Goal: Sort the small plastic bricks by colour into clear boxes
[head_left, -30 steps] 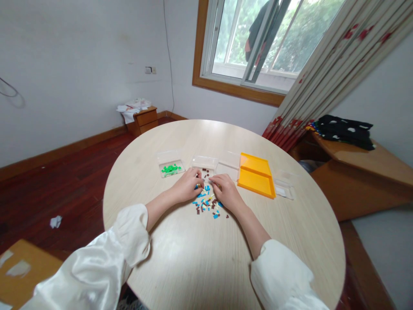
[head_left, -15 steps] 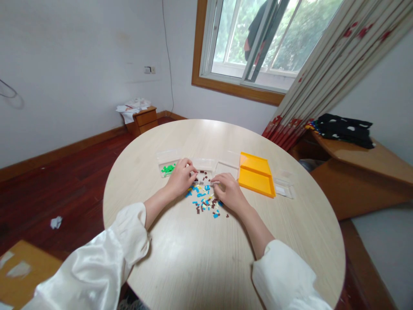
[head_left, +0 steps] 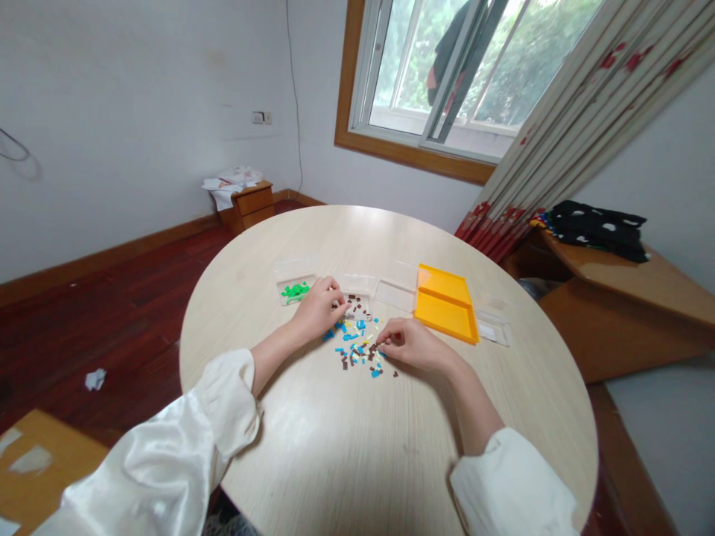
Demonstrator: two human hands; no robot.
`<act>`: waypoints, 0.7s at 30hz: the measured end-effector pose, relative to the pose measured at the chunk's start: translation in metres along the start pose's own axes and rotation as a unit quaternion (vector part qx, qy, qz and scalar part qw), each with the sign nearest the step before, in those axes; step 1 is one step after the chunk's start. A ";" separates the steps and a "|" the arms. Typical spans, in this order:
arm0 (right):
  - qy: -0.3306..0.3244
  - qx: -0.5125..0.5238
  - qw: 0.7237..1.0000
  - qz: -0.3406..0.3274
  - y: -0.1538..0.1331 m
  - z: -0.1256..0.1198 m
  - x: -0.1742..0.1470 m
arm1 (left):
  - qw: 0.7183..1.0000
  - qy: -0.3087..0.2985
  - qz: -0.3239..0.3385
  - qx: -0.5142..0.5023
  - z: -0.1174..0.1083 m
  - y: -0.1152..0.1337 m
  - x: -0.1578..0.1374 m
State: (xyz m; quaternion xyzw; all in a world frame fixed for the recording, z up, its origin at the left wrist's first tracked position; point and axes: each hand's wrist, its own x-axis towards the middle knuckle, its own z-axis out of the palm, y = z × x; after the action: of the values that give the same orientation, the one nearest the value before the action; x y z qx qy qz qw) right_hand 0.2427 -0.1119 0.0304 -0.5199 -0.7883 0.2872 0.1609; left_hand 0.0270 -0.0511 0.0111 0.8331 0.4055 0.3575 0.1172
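A loose pile of small blue, brown and pale yellow building bricks [head_left: 357, 350] lies on the round table. My right hand [head_left: 410, 342] is at the pile's right side, thumb and index finger pinched beside some brown bricks [head_left: 372, 348]; whether one is gripped is too small to tell. My left hand [head_left: 321, 307] rests at the left end of a clear box [head_left: 366, 316] with several brown bricks inside. Its fingers are curled together, and what they hold, if anything, is hidden. Left of that hand, another clear box [head_left: 279, 298] contains green bricks [head_left: 295, 291].
To the right lie an empty-looking clear tray [head_left: 394, 295], an open yellow case [head_left: 447, 314] and a further clear box [head_left: 494, 331]. They stand on the round wooden table [head_left: 335, 447]. Dark folded cloth [head_left: 600, 227] rests on a side cabinet. A person [head_left: 447, 56] shows beyond the window.
My right hand has moved from the right edge of the clear box of brown bricks back toward me, to the loose pile. My left hand has stayed by the box.
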 end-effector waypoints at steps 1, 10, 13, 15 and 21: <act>0.003 0.001 1.000 -0.002 0.000 0.001 0.000 | 1.000 -0.017 0.015 -0.012 0.001 0.001 -0.001; 0.008 0.005 1.000 -0.021 -0.001 0.001 0.001 | 0.977 -0.185 0.097 -0.051 0.001 0.022 -0.007; 0.006 0.004 1.000 -0.016 -0.001 0.002 0.002 | 0.971 -0.208 0.109 -0.051 0.000 0.024 -0.007; 0.005 0.000 1.000 -0.014 -0.001 0.003 0.002 | 0.969 -0.212 0.117 -0.047 0.000 0.024 -0.006; 0.008 -0.008 1.000 -0.011 -0.005 0.001 0.002 | 0.960 -0.235 0.148 -0.032 0.000 0.026 -0.007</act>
State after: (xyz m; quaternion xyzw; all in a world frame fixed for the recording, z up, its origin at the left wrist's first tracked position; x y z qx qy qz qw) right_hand 0.2377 -0.1123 0.0329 -0.5148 -0.7948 0.2752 0.1660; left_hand 0.0393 -0.0729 0.0206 0.9402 0.2270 0.1775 0.1815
